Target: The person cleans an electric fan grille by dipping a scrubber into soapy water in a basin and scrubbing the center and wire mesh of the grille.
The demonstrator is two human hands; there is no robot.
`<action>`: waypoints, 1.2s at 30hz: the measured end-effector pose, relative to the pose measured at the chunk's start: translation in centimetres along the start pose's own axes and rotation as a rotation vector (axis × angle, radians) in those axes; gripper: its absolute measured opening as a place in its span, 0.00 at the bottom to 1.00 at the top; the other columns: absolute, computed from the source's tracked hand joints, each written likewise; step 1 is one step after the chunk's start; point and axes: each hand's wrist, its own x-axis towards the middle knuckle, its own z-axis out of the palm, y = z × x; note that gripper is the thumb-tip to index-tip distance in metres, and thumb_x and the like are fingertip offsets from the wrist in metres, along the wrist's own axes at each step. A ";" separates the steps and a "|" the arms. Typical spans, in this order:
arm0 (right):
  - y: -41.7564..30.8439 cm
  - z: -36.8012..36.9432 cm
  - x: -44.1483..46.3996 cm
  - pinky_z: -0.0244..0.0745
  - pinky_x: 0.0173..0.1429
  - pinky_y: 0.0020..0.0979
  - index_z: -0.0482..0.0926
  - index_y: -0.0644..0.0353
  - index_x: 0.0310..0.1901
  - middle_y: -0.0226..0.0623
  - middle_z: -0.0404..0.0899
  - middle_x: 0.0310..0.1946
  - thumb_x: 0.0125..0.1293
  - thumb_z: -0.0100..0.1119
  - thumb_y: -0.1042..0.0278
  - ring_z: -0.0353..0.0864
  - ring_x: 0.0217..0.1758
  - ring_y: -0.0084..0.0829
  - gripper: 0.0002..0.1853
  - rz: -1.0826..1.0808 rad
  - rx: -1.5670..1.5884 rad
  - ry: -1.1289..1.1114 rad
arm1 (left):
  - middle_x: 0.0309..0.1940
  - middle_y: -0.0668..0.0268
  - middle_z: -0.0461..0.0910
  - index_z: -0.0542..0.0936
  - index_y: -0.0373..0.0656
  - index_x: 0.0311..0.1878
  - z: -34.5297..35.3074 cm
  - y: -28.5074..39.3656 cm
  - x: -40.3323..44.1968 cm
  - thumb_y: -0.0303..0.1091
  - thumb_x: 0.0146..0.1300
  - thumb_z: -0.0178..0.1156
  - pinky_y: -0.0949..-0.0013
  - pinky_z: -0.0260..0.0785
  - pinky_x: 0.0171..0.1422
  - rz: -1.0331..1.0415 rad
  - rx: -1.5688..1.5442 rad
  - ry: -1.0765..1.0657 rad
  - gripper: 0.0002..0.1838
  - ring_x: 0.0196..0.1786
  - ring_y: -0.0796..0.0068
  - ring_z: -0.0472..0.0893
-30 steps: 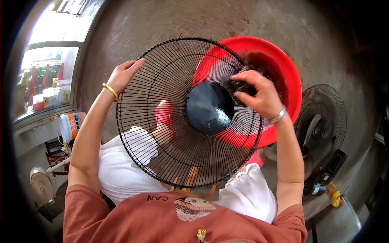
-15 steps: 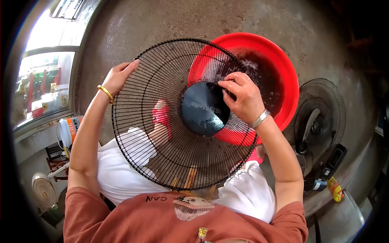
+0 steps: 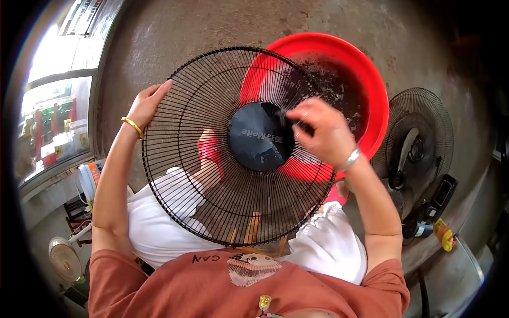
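Note:
A round black wire fan grille [image 3: 191,196] is held over my lap, its dark centre cap [image 3: 260,143] facing up with droplets and light lettering on it. At the upper left rim, my left hand [image 3: 148,103] grips the grille, thumb along the edge. My right hand [image 3: 323,130] is closed at the cap's right edge, blurred by motion. Something small and dark shows at its fingertips, too smeared to name. Beneath the grille's right side stands a red basin [image 3: 377,100] of dark, foamy water, partly seen through the wires.
On the floor at right lie another fan grille [image 3: 444,124] and a dark fan base [image 3: 442,196]. A yellow packet [image 3: 444,235] is beside them. At left are a small pale fan [image 3: 64,258], a white bucket [image 3: 86,180] and a window [image 3: 58,119].
My right hand has shifted slightly right and down by the cap. The grille has moved a little left and up in view, my left hand still on its rim.

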 end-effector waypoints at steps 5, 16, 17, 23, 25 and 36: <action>5.5 2.6 -2.0 0.77 0.44 0.39 0.78 0.60 0.32 0.38 0.76 0.36 0.48 0.62 0.78 0.78 0.42 0.43 0.08 0.042 -0.447 0.153 | 0.42 0.64 0.83 0.81 0.35 0.53 0.0 -0.8 0.3 0.59 0.64 0.60 0.75 0.70 0.50 0.037 -0.022 0.029 0.32 0.43 0.79 0.79; 0.1 2.6 -2.9 0.77 0.39 0.43 0.73 0.58 0.30 0.40 0.71 0.32 0.47 0.61 0.75 0.77 0.37 0.43 0.08 0.092 -0.273 0.096 | 0.39 0.67 0.81 0.81 0.37 0.55 0.1 -0.5 0.0 0.61 0.62 0.60 0.76 0.69 0.47 0.029 -0.001 0.060 0.33 0.39 0.81 0.76; 1.6 2.6 -3.3 0.77 0.38 0.42 0.74 0.58 0.30 0.41 0.72 0.32 0.48 0.61 0.74 0.78 0.37 0.44 0.07 0.102 -0.376 0.074 | 0.38 0.68 0.81 0.81 0.38 0.55 0.1 -0.5 -0.1 0.61 0.62 0.60 0.76 0.68 0.45 0.027 -0.013 0.056 0.33 0.37 0.82 0.75; 5.3 -2.0 -4.1 0.77 0.40 0.41 0.80 0.58 0.27 0.41 0.76 0.30 0.51 0.62 0.71 0.80 0.36 0.44 0.02 0.313 -0.309 0.036 | 0.34 0.73 0.79 0.82 0.40 0.54 -0.2 -0.9 0.1 0.61 0.62 0.61 0.79 0.62 0.34 0.040 0.025 0.104 0.32 0.29 0.87 0.69; 1.9 -2.1 -3.0 0.77 0.41 0.39 0.81 0.59 0.30 0.41 0.77 0.32 0.52 0.63 0.70 0.80 0.36 0.44 0.04 0.181 -0.068 0.131 | 0.33 0.73 0.79 0.82 0.40 0.54 -0.2 -0.7 -0.6 0.61 0.62 0.61 0.79 0.62 0.33 0.008 -0.003 0.084 0.32 0.29 0.87 0.69; -0.2 0.3 -2.3 0.78 0.34 0.36 0.79 0.54 0.23 0.30 0.76 0.29 0.51 0.59 0.71 0.78 0.36 0.34 0.02 -0.047 -0.406 -0.062 | 0.21 0.77 0.70 0.83 0.43 0.52 -0.5 -0.9 0.2 0.64 0.60 0.60 0.77 0.52 0.23 0.038 0.023 0.116 0.32 0.20 0.87 0.63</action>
